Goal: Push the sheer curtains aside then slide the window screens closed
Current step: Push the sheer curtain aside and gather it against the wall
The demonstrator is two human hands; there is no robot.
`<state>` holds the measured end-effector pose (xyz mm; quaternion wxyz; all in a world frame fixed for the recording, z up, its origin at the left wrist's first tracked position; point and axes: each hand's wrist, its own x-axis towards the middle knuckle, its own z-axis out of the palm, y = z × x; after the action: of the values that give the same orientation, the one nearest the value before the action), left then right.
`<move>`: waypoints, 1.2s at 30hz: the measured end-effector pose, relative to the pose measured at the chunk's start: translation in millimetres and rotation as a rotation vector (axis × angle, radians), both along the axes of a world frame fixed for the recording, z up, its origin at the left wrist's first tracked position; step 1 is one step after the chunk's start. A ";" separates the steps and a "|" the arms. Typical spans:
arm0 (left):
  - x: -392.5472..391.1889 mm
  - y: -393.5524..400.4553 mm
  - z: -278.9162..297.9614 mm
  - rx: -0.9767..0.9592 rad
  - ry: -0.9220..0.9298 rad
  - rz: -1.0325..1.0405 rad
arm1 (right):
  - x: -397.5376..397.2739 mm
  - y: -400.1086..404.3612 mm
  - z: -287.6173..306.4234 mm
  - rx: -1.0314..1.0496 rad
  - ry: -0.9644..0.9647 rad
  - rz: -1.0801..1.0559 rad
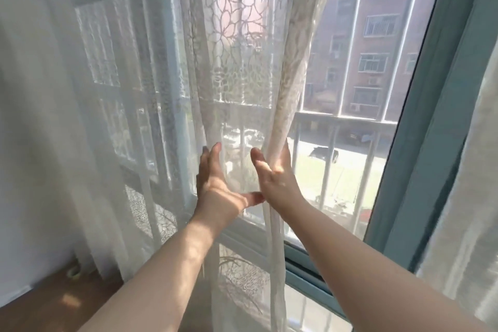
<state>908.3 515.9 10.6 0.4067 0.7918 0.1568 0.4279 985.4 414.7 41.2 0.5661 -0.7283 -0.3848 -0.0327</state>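
Two bare forearms are stretched up from the lower frame. At centre, the left hand (215,186) is laid flat, fingers spread, against the sheer curtain (237,62). Just beside it, the right hand (272,172) is closed on the curtain's bunched edge. Beyond, white bars (350,43) and a blue-grey frame (420,121) are seen at right.

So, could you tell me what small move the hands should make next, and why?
Probably sweep the sheer curtain further left. The right hand is at its gathered edge and the left hand is flat against the fabric, yet the curtain still covers the left of the window frame, where a screen would be reached.
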 end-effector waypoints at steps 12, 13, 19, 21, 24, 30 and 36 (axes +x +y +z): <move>6.2 67.0 18.0 -0.860 -0.314 -0.466 | -14.8 92.2 31.7 -0.244 -0.001 0.247; 6.2 76.6 18.9 -0.727 -0.262 -0.368 | -11.1 103.2 32.5 -0.220 -0.075 0.185; -12.9 127.7 15.7 0.013 -0.085 0.014 | -8.6 160.9 62.1 0.178 -0.340 -0.056; -15.6 134.3 17.6 0.011 -0.115 0.083 | -9.5 174.0 72.4 0.286 -0.468 -0.050; -16.0 148.7 20.5 -0.004 -0.101 0.195 | -5.3 193.5 86.4 0.306 -0.648 -0.015; -17.4 175.0 31.9 0.170 0.059 0.495 | 16.8 238.3 106.0 0.250 -0.924 0.027; -9.5 205.5 43.0 0.391 0.091 0.795 | 20.1 294.5 116.3 0.269 -0.841 0.157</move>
<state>898.8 721.4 53.6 0.0459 0.7499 0.3829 0.5375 1005.4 709.2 157.5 0.4509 -0.5401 -0.6280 -0.3326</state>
